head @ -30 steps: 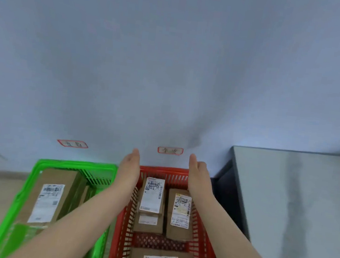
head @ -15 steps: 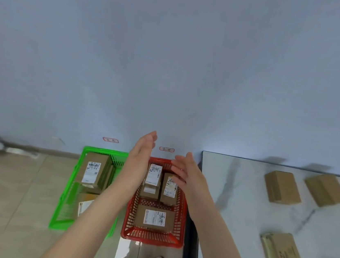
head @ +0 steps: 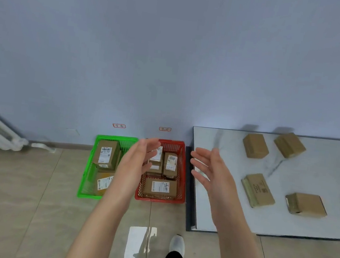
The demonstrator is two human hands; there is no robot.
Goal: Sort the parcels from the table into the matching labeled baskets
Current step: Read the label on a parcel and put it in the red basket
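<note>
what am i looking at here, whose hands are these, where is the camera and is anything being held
There is no machine here: a person is sorting parcels with bare hands. The picture comes from a camera worn on the person's head, looking forward and down, so both arms reach in from the bottom edge. The left hand and the right hand are open, palms facing each other, and hold nothing. On the floor by the wall stand a green basket and a red basket, each with cardboard parcels inside and a small tag on the wall above it, too small to read. On the right is a pale table where more boxes lie.
</note>
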